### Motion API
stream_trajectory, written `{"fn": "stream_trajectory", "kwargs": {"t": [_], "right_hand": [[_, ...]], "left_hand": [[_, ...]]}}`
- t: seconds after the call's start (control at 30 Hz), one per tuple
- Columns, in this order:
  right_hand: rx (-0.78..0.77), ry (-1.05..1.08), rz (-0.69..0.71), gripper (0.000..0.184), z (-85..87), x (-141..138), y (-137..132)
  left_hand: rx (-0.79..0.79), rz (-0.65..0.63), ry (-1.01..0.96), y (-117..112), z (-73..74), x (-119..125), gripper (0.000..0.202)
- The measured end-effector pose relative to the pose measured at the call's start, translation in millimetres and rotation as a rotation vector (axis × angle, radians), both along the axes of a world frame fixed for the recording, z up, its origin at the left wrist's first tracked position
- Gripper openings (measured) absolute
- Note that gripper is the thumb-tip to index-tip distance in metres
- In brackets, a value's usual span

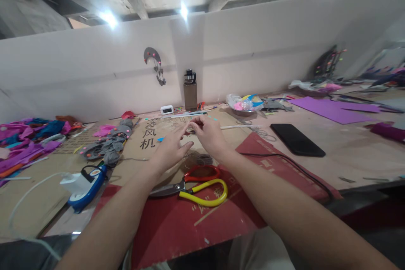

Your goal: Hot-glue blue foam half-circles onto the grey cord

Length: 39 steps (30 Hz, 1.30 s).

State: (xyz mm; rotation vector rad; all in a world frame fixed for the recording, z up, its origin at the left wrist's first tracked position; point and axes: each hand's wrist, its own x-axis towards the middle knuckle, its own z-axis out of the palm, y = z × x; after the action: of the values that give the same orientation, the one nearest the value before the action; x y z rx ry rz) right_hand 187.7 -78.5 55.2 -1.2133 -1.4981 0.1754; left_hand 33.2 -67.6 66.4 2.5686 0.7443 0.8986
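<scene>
Both my hands are raised over the middle of the workbench. My left hand [171, 148] has its fingers stretched forward and pinches something tiny at its fingertips. My right hand [209, 134] is curled and pinches the same small thing, which I cannot make out, where the two hands meet. Below my wrists lie scissors [199, 185] with one red and one yellow handle on a red sheet [190, 223]. A small grey coil of thread or wire [204, 159] lies just under my right wrist.
A blue-and-white glue gun [85, 183] with a white cord lies at the left. Grey felt pieces [107, 145] and purple and blue scraps [22, 139] are further left. A black phone [297, 139], a black cable [294, 164], a bottle [190, 89], a bowl of bits [245, 104] and purple sheets [332, 109] are right and behind.
</scene>
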Motion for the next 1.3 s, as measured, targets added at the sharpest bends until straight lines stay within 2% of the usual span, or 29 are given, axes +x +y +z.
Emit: {"fn": "stream_trajectory", "kwargs": {"t": [0.1, 0.2, 0.4, 0.67, 0.8, 0.9, 1.0, 1.1, 1.2, 1.3], "right_hand": [[-0.03, -0.038, -0.032, 0.012, 1.9, 2, -1], [-0.058, -0.017, -0.042, 0.012, 2.4, 2, -1], [-0.024, 0.122, 0.081, 0.016, -0.9, -1, 4], [-0.044, -0.001, -0.042, 0.011, -1.6, 1, 3], [-0.03, 0.068, 0.023, 0.015, -3.4, 1, 6], [-0.035, 0.115, 0.082, 0.014, -1.3, -1, 4], [-0.061, 0.089, 0.043, 0.013, 1.2, -2, 1], [-0.07, 0.033, -0.021, 0.013, 0.8, -1, 1], [-0.079, 0.058, -0.028, 0.012, -1.3, -1, 5], [-0.097, 0.165, -0.005, 0.012, -3.3, -1, 9]], "left_hand": [[-0.018, 0.001, 0.01, 0, 0.2, -2, 0.062], [-0.111, -0.012, -0.023, 0, 1.3, -2, 0.059], [-0.296, -0.064, -0.177, 1, 1.8, -2, 0.059], [-0.181, -0.047, -0.107, -3, 1.1, 0, 0.06], [-0.288, -0.058, -0.14, -3, 3.4, 0, 0.059], [-0.279, -0.036, -0.133, -2, 4.3, 0, 0.059], [-0.277, -0.033, -0.151, -3, 4.5, -1, 0.058], [-0.328, -0.046, -0.197, -3, 3.0, -2, 0.057], [-0.395, -0.081, -0.216, 0, 0.6, -2, 0.055], [-0.563, -0.16, -0.305, 3, -0.5, -1, 0.053]]}}
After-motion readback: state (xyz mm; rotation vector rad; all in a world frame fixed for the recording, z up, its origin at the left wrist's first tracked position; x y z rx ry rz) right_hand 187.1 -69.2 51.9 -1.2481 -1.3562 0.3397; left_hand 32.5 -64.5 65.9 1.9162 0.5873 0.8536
